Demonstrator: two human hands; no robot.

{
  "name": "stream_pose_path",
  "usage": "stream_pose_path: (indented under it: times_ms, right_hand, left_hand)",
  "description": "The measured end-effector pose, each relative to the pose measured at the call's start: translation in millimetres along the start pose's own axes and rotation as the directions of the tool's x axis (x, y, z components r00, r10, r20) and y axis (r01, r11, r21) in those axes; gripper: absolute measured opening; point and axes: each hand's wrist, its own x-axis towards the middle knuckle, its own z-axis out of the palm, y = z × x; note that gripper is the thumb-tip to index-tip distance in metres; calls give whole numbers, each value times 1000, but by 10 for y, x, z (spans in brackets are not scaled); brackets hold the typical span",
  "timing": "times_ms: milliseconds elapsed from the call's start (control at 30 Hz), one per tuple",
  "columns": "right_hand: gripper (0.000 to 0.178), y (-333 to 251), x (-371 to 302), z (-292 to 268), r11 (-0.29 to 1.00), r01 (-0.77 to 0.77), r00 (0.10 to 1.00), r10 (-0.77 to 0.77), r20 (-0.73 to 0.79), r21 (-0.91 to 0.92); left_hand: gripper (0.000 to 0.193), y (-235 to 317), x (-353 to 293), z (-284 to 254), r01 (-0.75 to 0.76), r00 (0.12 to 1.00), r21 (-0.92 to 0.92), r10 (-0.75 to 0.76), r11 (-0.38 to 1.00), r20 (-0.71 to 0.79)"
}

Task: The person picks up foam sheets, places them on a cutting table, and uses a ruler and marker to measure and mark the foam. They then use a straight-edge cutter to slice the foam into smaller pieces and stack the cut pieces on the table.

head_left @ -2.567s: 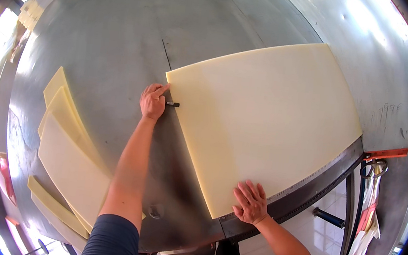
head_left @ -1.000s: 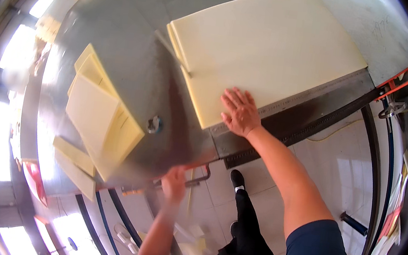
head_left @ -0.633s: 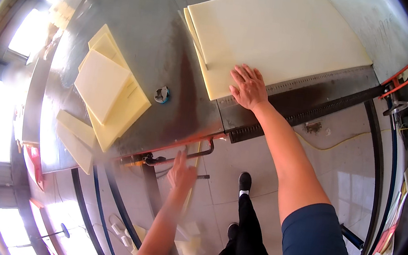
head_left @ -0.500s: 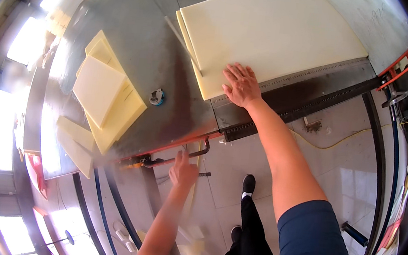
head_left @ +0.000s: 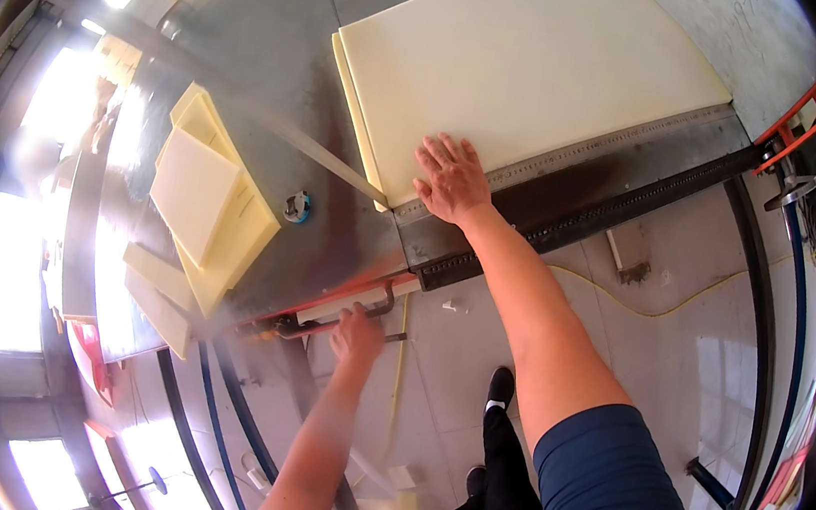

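Note:
A large cream foam sheet (head_left: 529,77) lies on the metal table. My right hand (head_left: 455,182) rests flat on its near edge, fingers spread, beside a perforated metal strip (head_left: 607,142). Along the sheet's left side runs a narrow foam strip (head_left: 354,113), split from it by a thin line. A long pale blade-like bar (head_left: 333,164) comes in from the upper left and meets the foam at its near left corner. Below the table edge, my left hand (head_left: 358,336) is closed round a dark bent metal handle (head_left: 384,303).
Left on the table lie stacked yellow foam pieces (head_left: 196,191) and a small blue-and-black tape measure (head_left: 297,207). A red metal bracket (head_left: 800,124) stands at the right end. Below, a yellow cord (head_left: 658,309) crosses the tiled floor, near dark table legs (head_left: 757,325).
The pale bar now meets the foam nearer its front corner than before. My left hand has closed round the handle. My right hand stays flat on the foam. The view has shifted somewhat.

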Motion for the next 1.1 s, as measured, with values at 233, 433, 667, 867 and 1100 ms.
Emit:
stream_pose_path:
  times_ms: [233, 433, 667, 867, 1100]
  right_hand:
    - [53, -3, -60, -65, 1000, -8, 998, 8, 63, 8]
    - [53, -98, -74, -137, 1000, 9, 997, -11, 79, 26]
    - [53, -108, -4, -328, 998, 14, 998, -18, 57, 63]
    - [52, -43, 120, -375, 999, 5, 996, -9, 94, 40]
    - [56, -130, 326, -518, 1000, 6, 983, -10, 184, 25]
  left_hand:
    - [28, 1, -84, -17, 46, 999, -21, -46, 999, -3]
    - [26, -60, -139, -120, 74, 997, -58, -72, 996, 41]
    - [31, -28, -161, -405, 91, 986, -105, -75, 990, 148]
    - [33, -14, -104, -541, 91, 974, -106, -66, 990, 215]
    - [23, -51, -29, -813, 76, 966, -125, -42, 989, 253]
